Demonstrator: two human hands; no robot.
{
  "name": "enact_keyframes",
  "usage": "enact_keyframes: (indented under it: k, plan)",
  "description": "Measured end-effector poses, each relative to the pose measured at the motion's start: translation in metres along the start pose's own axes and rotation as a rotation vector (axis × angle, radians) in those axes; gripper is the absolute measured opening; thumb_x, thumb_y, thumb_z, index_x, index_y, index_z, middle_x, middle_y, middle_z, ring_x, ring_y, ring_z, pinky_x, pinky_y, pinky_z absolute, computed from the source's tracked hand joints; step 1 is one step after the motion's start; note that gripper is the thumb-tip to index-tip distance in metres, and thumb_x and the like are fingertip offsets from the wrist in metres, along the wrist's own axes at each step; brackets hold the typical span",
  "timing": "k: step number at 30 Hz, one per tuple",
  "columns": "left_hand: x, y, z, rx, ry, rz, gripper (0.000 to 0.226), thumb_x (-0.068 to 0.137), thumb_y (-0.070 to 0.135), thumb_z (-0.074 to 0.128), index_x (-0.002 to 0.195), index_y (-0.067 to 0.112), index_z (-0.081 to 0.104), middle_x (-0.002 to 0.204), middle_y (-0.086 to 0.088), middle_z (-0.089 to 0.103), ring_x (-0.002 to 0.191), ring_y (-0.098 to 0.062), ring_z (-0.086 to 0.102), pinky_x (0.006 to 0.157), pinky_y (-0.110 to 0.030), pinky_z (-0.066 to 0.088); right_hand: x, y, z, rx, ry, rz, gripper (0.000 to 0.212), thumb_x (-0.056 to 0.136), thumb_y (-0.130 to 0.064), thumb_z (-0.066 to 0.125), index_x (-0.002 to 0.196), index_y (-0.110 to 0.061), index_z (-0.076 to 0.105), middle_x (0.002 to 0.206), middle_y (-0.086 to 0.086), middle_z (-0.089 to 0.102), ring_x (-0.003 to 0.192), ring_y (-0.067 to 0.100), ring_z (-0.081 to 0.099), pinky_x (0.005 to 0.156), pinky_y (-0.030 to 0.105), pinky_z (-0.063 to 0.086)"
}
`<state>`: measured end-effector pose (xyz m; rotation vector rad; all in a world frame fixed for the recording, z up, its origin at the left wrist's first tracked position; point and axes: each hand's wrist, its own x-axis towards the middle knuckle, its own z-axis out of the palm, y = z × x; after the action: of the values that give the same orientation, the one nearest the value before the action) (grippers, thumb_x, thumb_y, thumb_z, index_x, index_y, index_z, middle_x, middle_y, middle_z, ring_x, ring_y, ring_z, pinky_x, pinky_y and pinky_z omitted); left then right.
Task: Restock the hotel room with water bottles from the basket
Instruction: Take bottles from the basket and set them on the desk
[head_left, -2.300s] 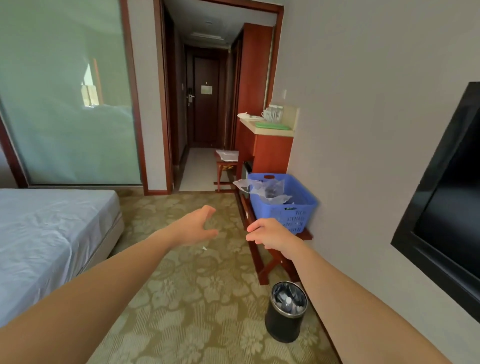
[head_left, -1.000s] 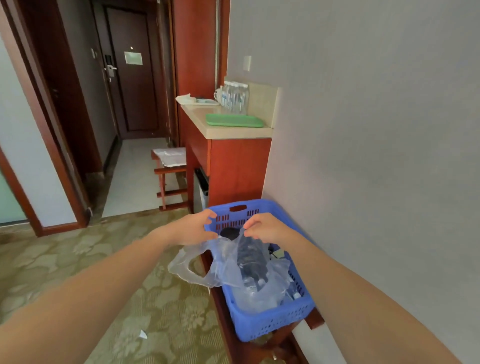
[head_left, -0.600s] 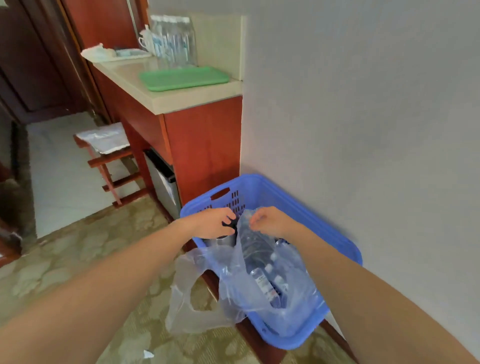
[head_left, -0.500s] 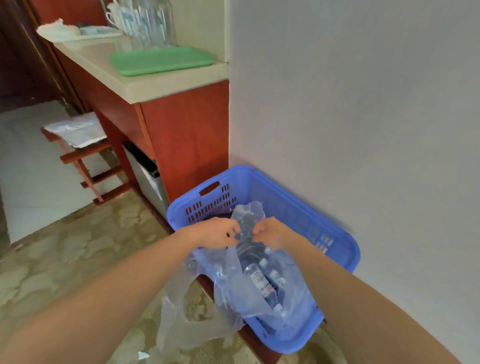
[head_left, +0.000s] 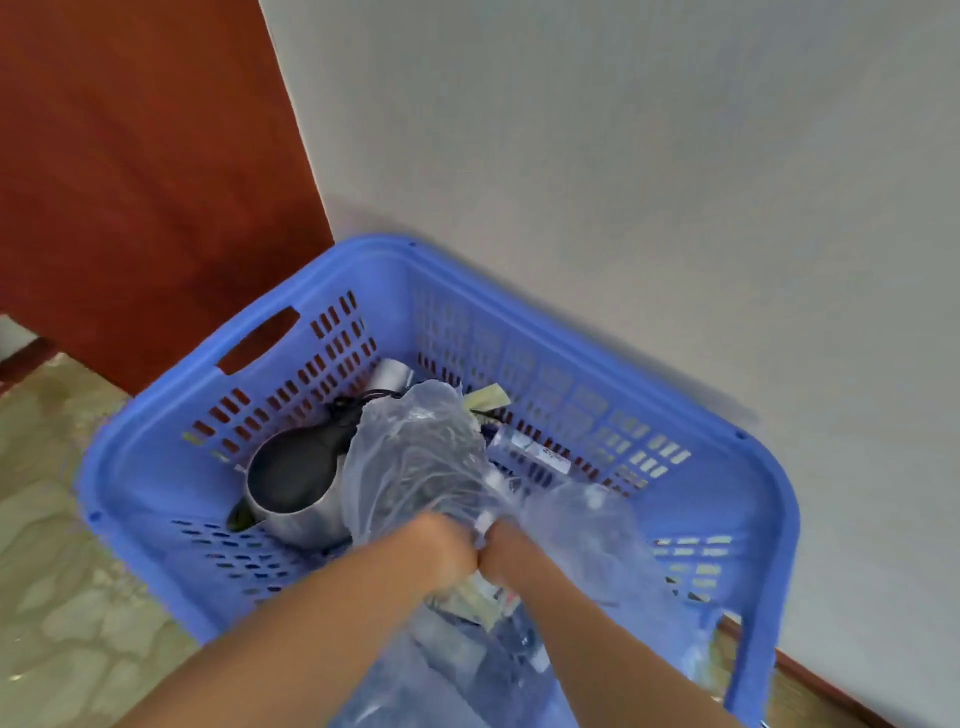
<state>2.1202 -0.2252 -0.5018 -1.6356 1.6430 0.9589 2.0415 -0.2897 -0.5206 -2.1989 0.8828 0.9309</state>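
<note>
I had the left hand (head_left: 436, 545) and right hand (head_left: 508, 552) knuckle to knuckle, both clenched on the clear plastic bag (head_left: 415, 457) in the blue basket (head_left: 571, 332). A water bottle (head_left: 530, 449) lay just behind the bag, with the kettle (head_left: 296, 483) beside it.

Forearms, left hand (head_left: 439, 548) and right hand (head_left: 514, 556) all bare.

A pale wall (head_left: 623, 156) meets a red-brown wooden cabinet (head_left: 130, 182) above patterned beige carpet (head_left: 47, 571).

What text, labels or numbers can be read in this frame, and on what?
No text is readable.
Print on the bottle by the basket's far wall: too blurred.
Labels in the plastic bag gripped by left hand and right hand: too blurred.
</note>
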Motion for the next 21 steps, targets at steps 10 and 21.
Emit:
enact_keyframes:
  k: [10, 21]
  plan:
    - [0.102, 0.002, 0.043, 0.148, 0.136, 0.018, 0.047, 0.101, 0.008, 0.035, 0.147, -0.003, 0.028, 0.156, -0.023, 0.026, 0.144, -0.035, 0.021, 0.119, -0.043, 0.016, 0.061, 0.021, 0.019, -0.042, 0.136, -0.070, 0.045, 0.099, 0.003, 0.031, 0.145, 0.001, 0.029, 0.149, 0.018, 0.035, 0.135, 0.023, 0.036, 0.109, 0.023, 0.021]
    - [0.000, -0.018, 0.018, -0.121, 0.000, -0.083, 0.059, 0.080, 0.034, 0.073, 0.128, 0.007, 0.051, 0.120, -0.011, 0.062, 0.106, -0.028, 0.063, 0.085, -0.037, 0.051, 0.014, -0.023, -0.090, 0.274, -0.394, -0.403, 0.029, 0.097, -0.027, 0.053, 0.117, -0.010, 0.065, 0.119, 0.009, 0.067, 0.108, 0.021, 0.064, 0.094, 0.030, 0.052]
